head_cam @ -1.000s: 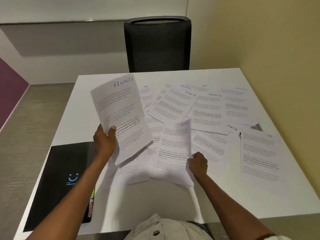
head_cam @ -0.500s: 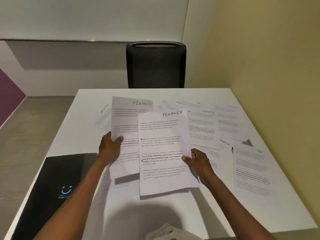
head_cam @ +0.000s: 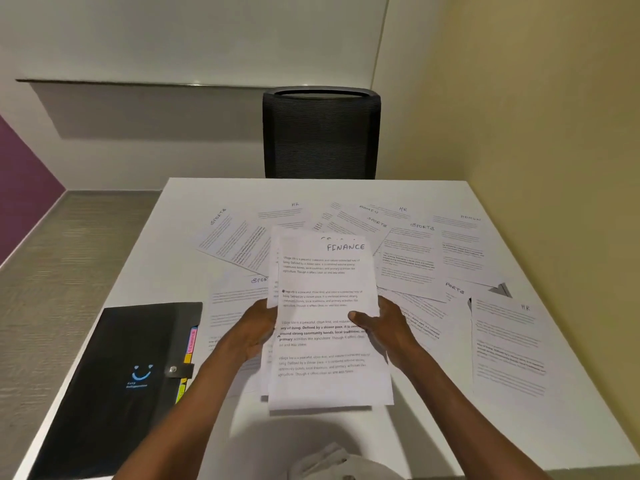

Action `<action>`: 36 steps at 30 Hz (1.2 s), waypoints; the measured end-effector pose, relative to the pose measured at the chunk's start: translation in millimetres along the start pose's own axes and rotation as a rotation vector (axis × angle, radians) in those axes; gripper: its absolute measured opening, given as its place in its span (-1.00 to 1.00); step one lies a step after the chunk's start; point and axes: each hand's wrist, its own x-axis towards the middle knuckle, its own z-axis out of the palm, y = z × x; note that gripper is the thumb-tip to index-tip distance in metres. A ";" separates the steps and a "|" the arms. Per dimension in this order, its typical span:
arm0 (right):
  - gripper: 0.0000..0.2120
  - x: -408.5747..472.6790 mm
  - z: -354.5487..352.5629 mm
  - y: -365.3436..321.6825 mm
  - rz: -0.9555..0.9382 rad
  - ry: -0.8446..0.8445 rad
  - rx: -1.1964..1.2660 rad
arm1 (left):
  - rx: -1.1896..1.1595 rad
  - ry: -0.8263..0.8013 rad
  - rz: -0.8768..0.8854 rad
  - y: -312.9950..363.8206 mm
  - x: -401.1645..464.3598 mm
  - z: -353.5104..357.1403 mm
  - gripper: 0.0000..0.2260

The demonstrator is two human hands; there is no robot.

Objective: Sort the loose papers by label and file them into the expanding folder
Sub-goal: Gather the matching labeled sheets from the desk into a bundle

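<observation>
White table point(head_cam: 180, 271) strewn with papers, as I see it from the head camera.
Loose sheets point(head_cam: 408, 261) labelled HR, ADMIN and SPORTS overlap across its far and right parts; a closed black folder point(head_cam: 114, 382) with coloured tabs lies at its near left corner.

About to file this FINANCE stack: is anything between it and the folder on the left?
Yes. The folder lies shut, its strap snapped over the flap. Both the left hand and the right hand grip the FINANCE stack. The table between shows nothing else.
</observation>
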 end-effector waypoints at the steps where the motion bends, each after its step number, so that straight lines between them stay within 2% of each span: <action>1: -0.73 -1.2 2.7 0.8 -0.015 0.021 0.020 | -0.056 0.027 -0.019 0.7 0.3 2.6 -0.62; 2: -0.74 -1.7 5.0 0.4 -0.034 0.052 0.042 | -0.141 0.040 -0.047 3.6 -0.5 5.0 -0.44; 3: -0.76 -1.8 7.2 -2.4 -0.056 0.098 0.057 | -0.196 0.061 -0.039 7.2 0.1 8.2 -0.36; 4: -0.78 -0.6 8.2 -4.9 -0.082 0.148 0.052 | -0.205 0.085 0.005 14.9 -2.8 13.0 -0.38; 7: -0.74 5.8 5.9 -13.4 -0.180 0.241 -0.003 | -0.154 0.153 0.294 36.8 -4.7 27.1 -0.75; 9: -0.71 9.9 -0.2 -21.4 -0.232 0.280 0.011 | -0.089 0.213 0.436 45.2 -2.7 33.9 -0.77; 11: -0.70 14.0 -8.6 -28.7 -0.276 0.301 0.045 | -0.058 0.298 0.474 48.9 3.5 38.5 -0.78; 16: -0.65 28.8 -29.0 -12.8 -0.238 0.260 0.103 | -0.039 0.300 0.435 42.5 13.1 56.0 -0.77; 20: -0.64 37.0 -33.9 19.2 -0.135 0.166 0.071 | -0.005 0.293 0.304 16.2 25.0 69.3 -0.68; 24: -0.63 43.8 -33.6 41.5 -0.139 0.121 0.084 | -0.008 0.351 0.214 8.3 31.1 85.8 -0.52; 27: -0.65 51.4 -37.5 45.5 -0.134 0.110 0.072 | 0.004 0.378 0.200 9.7 37.4 93.0 -0.54; 30: -0.67 60.4 -38.2 56.3 -0.051 0.084 0.071 | 0.041 0.371 0.170 6.5 47.0 99.9 -0.58; 33: -0.74 75.5 -42.0 62.2 -0.069 0.104 0.006 | 0.047 0.374 0.171 11.5 56.8 103.3 -0.64; 36: -0.72 92.7 -49.6 47.3 -0.107 0.122 -0.069 | 0.013 0.354 0.181 22.0 66.3 100.2 -0.67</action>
